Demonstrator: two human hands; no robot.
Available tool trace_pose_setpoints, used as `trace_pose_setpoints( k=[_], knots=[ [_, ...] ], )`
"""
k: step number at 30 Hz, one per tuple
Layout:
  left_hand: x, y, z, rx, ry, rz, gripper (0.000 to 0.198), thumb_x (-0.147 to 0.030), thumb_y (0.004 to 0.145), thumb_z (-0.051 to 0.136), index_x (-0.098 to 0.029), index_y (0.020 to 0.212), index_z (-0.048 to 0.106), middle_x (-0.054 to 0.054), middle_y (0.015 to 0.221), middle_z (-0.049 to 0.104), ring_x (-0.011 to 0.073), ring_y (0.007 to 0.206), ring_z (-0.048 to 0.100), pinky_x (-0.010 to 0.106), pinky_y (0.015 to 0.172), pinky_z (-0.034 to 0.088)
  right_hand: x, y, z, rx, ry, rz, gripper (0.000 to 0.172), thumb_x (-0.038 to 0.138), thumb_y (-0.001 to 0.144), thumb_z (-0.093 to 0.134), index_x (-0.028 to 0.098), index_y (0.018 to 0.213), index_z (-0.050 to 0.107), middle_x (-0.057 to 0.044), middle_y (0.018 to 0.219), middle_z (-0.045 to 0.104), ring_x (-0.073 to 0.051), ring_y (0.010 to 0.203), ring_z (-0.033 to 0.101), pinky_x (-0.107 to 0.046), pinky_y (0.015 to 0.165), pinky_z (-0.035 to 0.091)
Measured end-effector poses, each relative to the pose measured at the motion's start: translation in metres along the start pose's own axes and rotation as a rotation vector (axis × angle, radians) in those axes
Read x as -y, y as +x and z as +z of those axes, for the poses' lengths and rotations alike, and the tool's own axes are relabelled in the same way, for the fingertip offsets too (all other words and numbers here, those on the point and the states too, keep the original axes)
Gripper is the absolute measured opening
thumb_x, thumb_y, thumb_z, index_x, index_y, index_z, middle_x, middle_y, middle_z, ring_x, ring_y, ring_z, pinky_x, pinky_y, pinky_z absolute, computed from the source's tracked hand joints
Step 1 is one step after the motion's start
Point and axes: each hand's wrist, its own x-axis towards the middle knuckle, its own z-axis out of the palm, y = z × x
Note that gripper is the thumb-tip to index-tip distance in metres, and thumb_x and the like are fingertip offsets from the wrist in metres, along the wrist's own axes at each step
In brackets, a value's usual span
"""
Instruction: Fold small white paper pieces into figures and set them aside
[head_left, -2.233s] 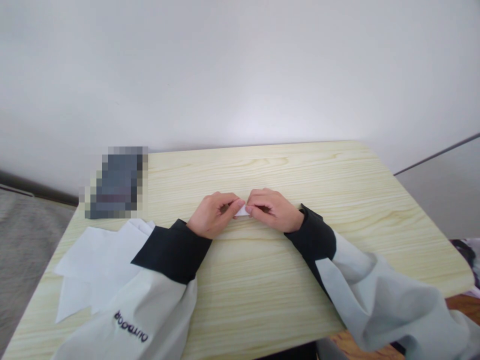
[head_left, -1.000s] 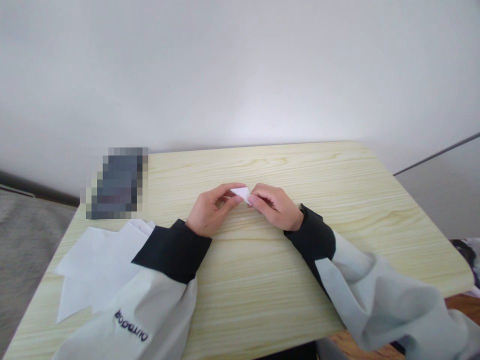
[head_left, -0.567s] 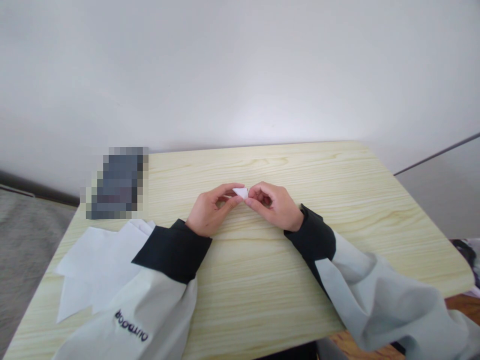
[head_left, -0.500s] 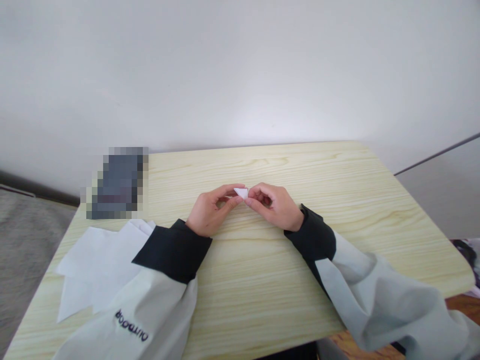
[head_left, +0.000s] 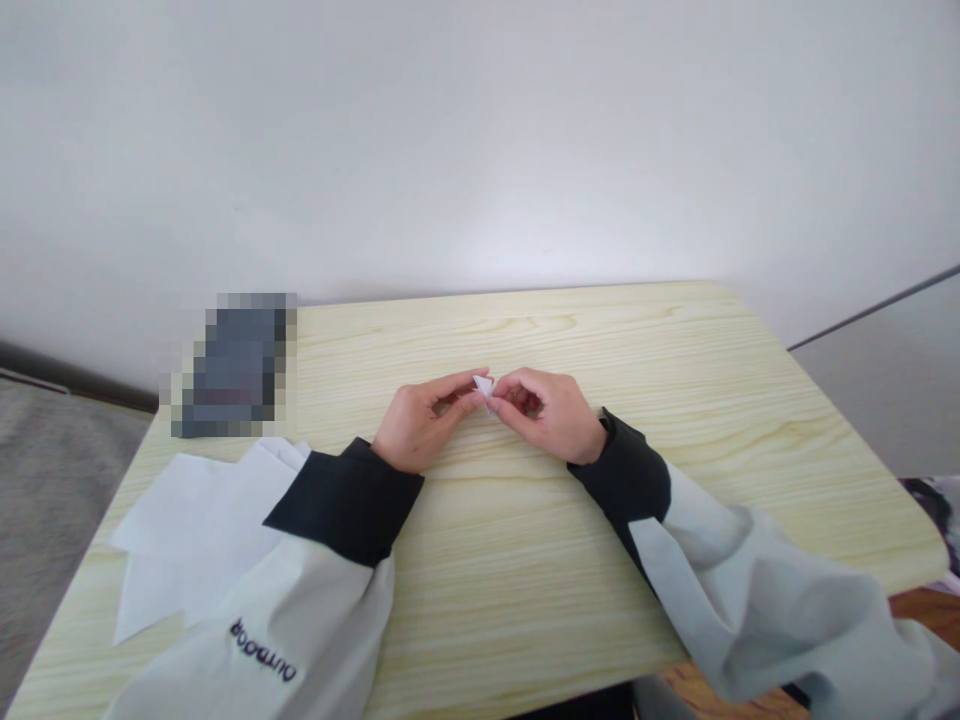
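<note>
A small piece of folded white paper (head_left: 484, 385) is held between my two hands, above the middle of the table. My left hand (head_left: 426, 420) pinches it from the left with thumb and fingertips. From the right, my right hand (head_left: 551, 412) grips its edge between thumb and index finger, the other fingers curled in. The paper shows as a small pointed, triangular shape, and its lower part is hidden by the fingertips.
Several white paper sheets (head_left: 210, 530) lie overlapping at the left, partly under my left sleeve. Behind them is a dark, pixelated flat object (head_left: 236, 370). The light wood-grain table (head_left: 480, 560) meets a white wall (head_left: 480, 150) at its far edge.
The folded paper has turned slightly between my fingers and now shows a narrower pointed face. My hands have barely shifted.
</note>
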Motion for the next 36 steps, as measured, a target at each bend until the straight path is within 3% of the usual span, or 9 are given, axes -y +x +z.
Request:
trace_pose_setpoints(
  k=[6,11,20,30,36],
  knots=[
    [-0.0014,0.0001,0.0006,-0.002,0.035,0.015,0.04,-0.038,0.081,0.058,-0.014,0.112,0.065,0.005,0.099,0.071,0.0215,0.096,0.064,0.03,0.088,0.048,-0.002,-0.0006,0.0027,-0.041,-0.009,-0.047,0.018,0.025,0.078,0.06,0.018,0.094,0.056,-0.001,0.085,0.065,-0.005,0.049,0.053,-0.017,0.049,0.043],
    [-0.0017,0.0007,0.0007,-0.001,0.061,0.059,0.036,-0.037,0.081,0.058,-0.016,0.109,0.066,0.005,0.104,0.07,0.0209,0.094,0.064,0.03,0.086,0.049,-0.0023,-0.0013,0.0046,-0.038,-0.036,-0.085,0.03,0.02,0.077,0.059,0.019,0.107,0.053,0.0,0.086,0.067,-0.005,0.05,0.055,-0.017,0.051,0.045],
    [-0.0036,0.0,0.002,-0.008,0.097,0.107,0.033,-0.033,0.081,0.057,-0.016,0.107,0.067,0.006,0.095,0.071,0.0194,0.086,0.065,0.029,0.079,0.051,0.0009,-0.0008,0.0034,-0.063,-0.082,-0.037,0.024,0.019,0.079,0.055,0.019,0.102,0.053,0.001,0.079,0.069,-0.005,0.048,0.056,-0.016,0.049,0.043],
    [-0.007,0.0004,0.0012,-0.009,0.165,0.212,0.029,-0.029,0.08,0.058,-0.017,0.104,0.068,0.006,0.091,0.071,0.0145,0.077,0.064,0.023,0.07,0.05,0.0025,-0.0006,0.0051,-0.093,-0.218,-0.087,0.011,0.021,0.082,0.053,0.019,0.092,0.056,0.002,0.075,0.068,-0.006,0.051,0.059,-0.017,0.051,0.042],
    [-0.0058,-0.002,0.0018,-0.056,0.079,0.062,0.045,-0.037,0.077,0.061,-0.012,0.115,0.062,0.009,0.094,0.072,0.0178,0.077,0.066,0.029,0.075,0.053,0.0019,-0.0011,0.0052,-0.21,-0.235,-0.234,0.006,0.019,0.084,0.053,0.018,0.088,0.057,0.001,0.071,0.065,-0.007,0.055,0.058,-0.017,0.053,0.043]
  ],
)
